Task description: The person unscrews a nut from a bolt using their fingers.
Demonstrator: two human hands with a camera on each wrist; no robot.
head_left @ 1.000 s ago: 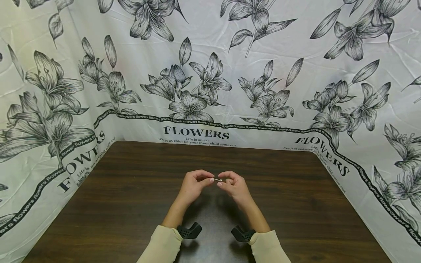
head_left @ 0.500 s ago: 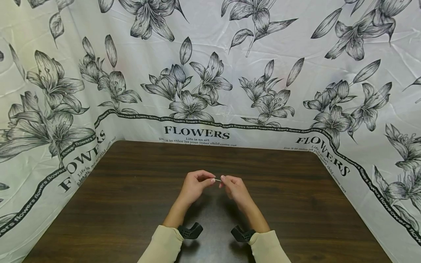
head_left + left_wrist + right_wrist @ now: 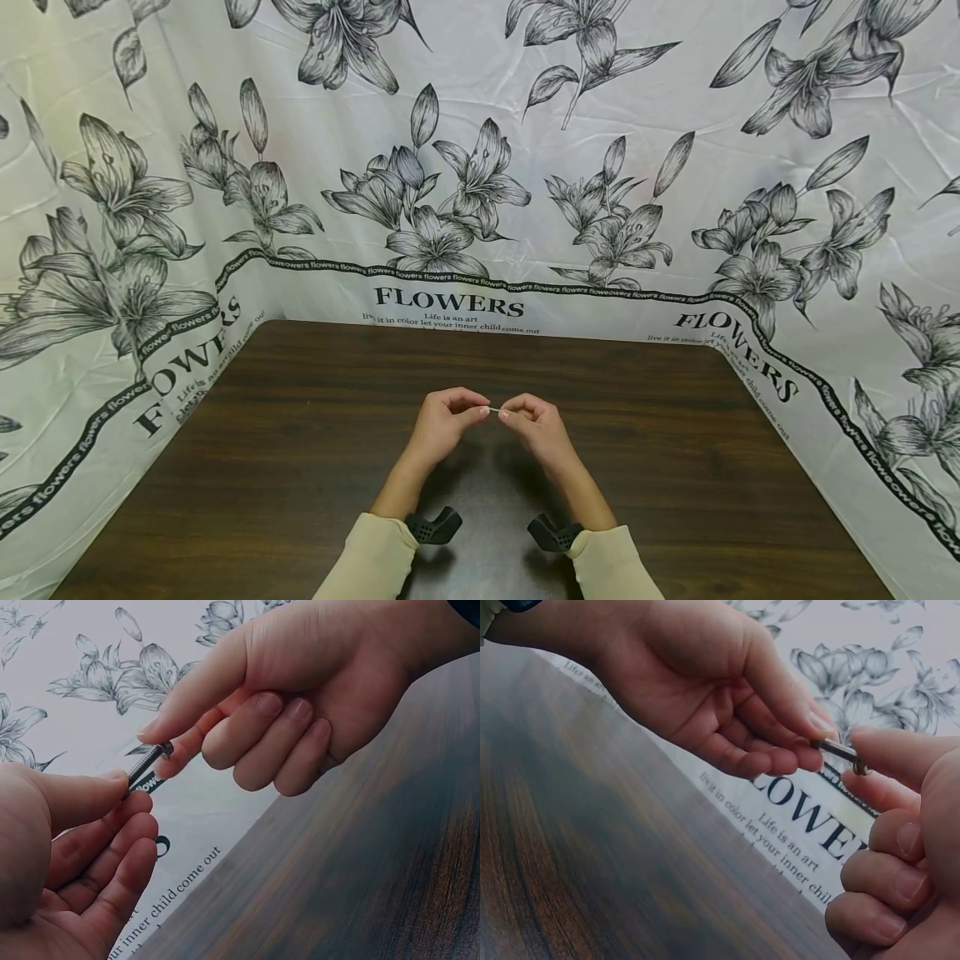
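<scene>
A small metal bolt spans the gap between the two hands, above the table. My left hand pinches one end of it between thumb and index finger. Ridged thread shows along the bolt's shaft in the left wrist view. At the other end sits a wider metal piece, with the thumb and index finger of my right hand about it. The remaining right fingers are curled toward the palm. Left fingertips hide the bolt's far end.
A dark brown wooden table lies under both hands. White cloth printed with flowers and lettering hangs behind it and along both sides. Black camera mounts are worn at the wrists, by cream sleeves.
The right thumb and index finger, spread around the bolt's wider end a second ago, came together over it, then shifted with the thumb drawn lower. The left hand stays almost still.
</scene>
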